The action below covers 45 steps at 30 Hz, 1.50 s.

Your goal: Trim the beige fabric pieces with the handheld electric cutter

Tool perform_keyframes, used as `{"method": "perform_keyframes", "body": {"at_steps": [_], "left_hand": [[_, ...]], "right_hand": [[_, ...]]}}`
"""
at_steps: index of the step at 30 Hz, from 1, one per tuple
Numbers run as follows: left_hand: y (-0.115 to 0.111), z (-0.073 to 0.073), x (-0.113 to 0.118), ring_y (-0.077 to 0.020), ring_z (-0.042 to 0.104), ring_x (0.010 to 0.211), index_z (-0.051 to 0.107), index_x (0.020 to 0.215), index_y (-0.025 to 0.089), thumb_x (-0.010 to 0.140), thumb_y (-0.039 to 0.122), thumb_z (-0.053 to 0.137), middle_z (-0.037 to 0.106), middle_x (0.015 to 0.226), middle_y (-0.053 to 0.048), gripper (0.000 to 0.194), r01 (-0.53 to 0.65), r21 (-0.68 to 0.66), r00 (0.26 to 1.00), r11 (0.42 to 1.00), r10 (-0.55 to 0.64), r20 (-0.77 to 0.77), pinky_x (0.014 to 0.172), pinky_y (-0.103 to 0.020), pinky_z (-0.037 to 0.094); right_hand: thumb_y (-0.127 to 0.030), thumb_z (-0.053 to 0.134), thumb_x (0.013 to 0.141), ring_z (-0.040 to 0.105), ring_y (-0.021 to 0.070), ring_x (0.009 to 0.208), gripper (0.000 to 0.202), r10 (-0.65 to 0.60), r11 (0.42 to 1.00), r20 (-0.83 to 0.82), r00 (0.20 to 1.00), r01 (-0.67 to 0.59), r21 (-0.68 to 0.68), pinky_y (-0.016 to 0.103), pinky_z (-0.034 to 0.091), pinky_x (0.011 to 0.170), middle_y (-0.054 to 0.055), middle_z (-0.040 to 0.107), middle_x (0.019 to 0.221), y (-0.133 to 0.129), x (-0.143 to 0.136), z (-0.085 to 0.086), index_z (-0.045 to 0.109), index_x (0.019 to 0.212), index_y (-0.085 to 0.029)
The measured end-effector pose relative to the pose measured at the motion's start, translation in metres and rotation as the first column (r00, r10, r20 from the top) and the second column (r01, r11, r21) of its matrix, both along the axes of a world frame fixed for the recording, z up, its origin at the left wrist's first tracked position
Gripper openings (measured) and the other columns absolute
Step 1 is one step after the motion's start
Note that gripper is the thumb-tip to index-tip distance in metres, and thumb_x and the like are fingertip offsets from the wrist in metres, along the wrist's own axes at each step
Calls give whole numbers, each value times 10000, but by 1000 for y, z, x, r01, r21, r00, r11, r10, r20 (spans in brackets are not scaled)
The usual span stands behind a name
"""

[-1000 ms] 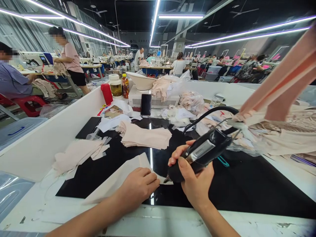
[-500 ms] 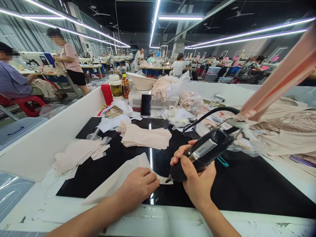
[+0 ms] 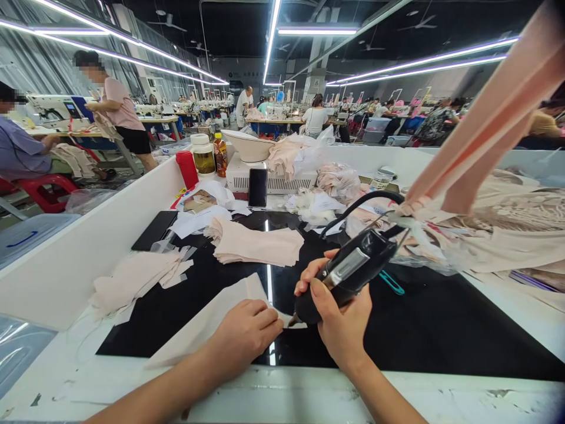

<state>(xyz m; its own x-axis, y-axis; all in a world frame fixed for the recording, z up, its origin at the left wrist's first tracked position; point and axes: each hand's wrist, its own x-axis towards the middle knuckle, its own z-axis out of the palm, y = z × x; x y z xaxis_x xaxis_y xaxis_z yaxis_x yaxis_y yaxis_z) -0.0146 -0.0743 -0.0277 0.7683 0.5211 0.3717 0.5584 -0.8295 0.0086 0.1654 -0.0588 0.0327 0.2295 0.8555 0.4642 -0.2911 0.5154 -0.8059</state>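
A black corded power tool (image 3: 355, 265) is gripped in the right hand (image 3: 342, 321), whose fingers are wrapped around its body, and its metal tip is pointed down at the right end of a pale pink fabric piece (image 3: 212, 318). That piece is laid on a glossy black panel (image 3: 441, 324), its lower left corner extending over the panel's front edge. It is pressed by the left hand (image 3: 249, 330), whose fingers are curled close together; whether any cloth is pinched beneath them cannot be told. Beyond the hands, a stack of pale pink fabric pieces (image 3: 260, 242) is set on the panel. To the right of the tool, a teal safety pin (image 3: 392, 282) is seen. Long pink fabric strips (image 3: 481, 123) are knotted near the tool's rear end, beside its black cable (image 3: 359, 203).
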Motion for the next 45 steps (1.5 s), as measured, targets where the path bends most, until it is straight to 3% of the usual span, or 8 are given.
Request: {"method": "perform_keyframes", "body": {"at_steps": [6, 16, 25, 30, 35, 41, 45], "left_hand": [[0, 0, 1, -223, 623, 831, 612, 1084, 152, 1083, 110, 469, 671, 894, -34, 149, -2, -5, 1000, 1000, 1, -14, 737, -365, 529], [1, -2, 1, -217, 631, 833, 628, 1050, 137, 1061, 94, 506, 690, 935, -40, 130, -2, 5, 999, 1000, 2, 37, 750, -366, 556], [1, -2, 1, -218, 651, 828, 645, 1040, 148, 1080, 118, 480, 697, 912, -45, 172, -6, 11, 999, 1000, 5, 53, 745, -369, 573], [4, 10, -1, -209, 681, 916, 656, 1113, 157, 1122, 222, 464, 713, 994, -56, 202, -8, -51, 987, 999, 16, 159, 828, -346, 593], [9, 20, -23, -205, 689, 1054, 689, 1132, 158, 1132, 222, 427, 722, 1151, -78, 270, -67, -129, 974, 989, 93, 206, 950, -347, 590], [-6, 23, -35, -213, 690, 1012, 727, 1125, 201, 1064, 100, 496, 719, 1158, -49, 259, -184, -336, 977, 924, 210, 42, 884, -343, 593], [-19, 40, -21, -183, 706, 887, 750, 1062, 225, 1044, 115, 541, 707, 1050, -21, 237, -265, -521, 959, 811, 279, -53, 819, -303, 568]], "right_hand": [[-210, 746, 898, 652, 122, 611, 297, -10, 1000, 41, 999, 10, -9, 281, 578, 603, -57, 672, 824, -2, 1, 0, 570, 1123, -293], [-253, 810, 872, 654, 131, 623, 367, -53, 998, -9, 999, 52, -35, 304, 577, 628, -51, 678, 830, -2, 17, -1, 585, 1157, -301], [-237, 778, 875, 649, 135, 612, 339, -88, 995, 37, 995, 90, -48, 296, 576, 581, -46, 670, 825, -2, 13, -2, 586, 1148, -299], [-230, 791, 859, 652, 135, 603, 358, -92, 995, 55, 994, 94, -25, 299, 578, 583, -47, 681, 821, 2, 18, -2, 586, 1146, -292], [-238, 815, 839, 648, 140, 574, 363, -153, 988, 82, 985, 154, -5, 299, 572, 555, -55, 684, 801, 17, 30, -2, 586, 1117, -284], [-268, 823, 809, 636, 137, 544, 323, -235, 971, 76, 969, 237, -18, 306, 560, 560, -57, 678, 788, 44, 37, 2, 579, 1021, -269], [-289, 821, 815, 627, 135, 552, 301, -215, 976, 44, 976, 216, -20, 307, 558, 561, -54, 668, 795, 45, 33, 3, 587, 1003, -270]]}}
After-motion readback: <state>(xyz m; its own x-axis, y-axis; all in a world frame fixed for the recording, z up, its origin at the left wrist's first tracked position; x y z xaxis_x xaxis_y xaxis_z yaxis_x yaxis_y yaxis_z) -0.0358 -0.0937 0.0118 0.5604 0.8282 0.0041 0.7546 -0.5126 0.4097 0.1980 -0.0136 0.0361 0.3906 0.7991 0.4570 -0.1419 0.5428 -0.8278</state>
